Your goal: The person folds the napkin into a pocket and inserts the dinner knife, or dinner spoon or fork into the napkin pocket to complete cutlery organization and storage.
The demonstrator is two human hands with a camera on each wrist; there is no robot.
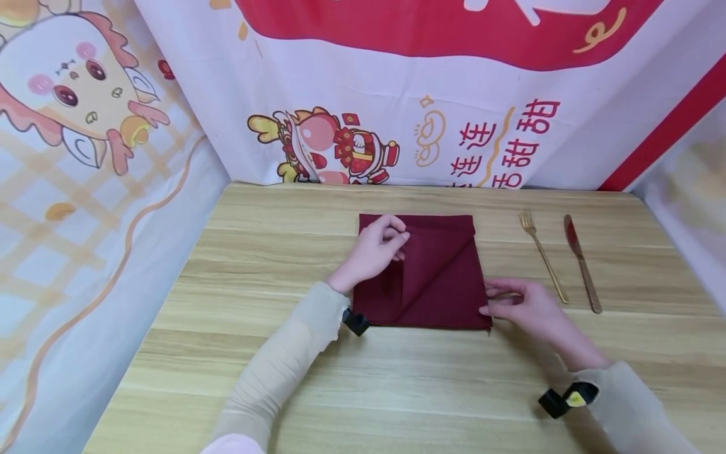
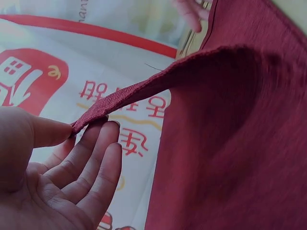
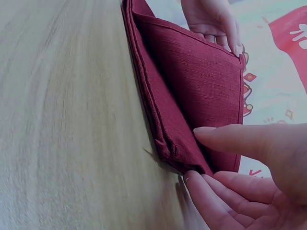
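Note:
A dark red cloth napkin (image 1: 448, 309), folded into a square, lies on the wooden table. My left hand (image 1: 375, 249) pinches a corner of its top layer between thumb and fingertips. That layer (image 3: 201, 67) rises off the folds beneath in the right wrist view, and it curves up to the fingers in the left wrist view. At the napkin's right edge, by the near corner, my right hand (image 1: 530, 309) holds the folded layers (image 3: 165, 124), thumb on top and fingers at the edge.
To the right of the napkin lie a gold fork (image 1: 542, 252) and a gold knife (image 1: 582, 265), side by side. The wooden table (image 1: 408, 391) ends at a printed cloth backdrop (image 1: 420, 82) behind; another printed cloth (image 1: 164, 252) hangs along its left.

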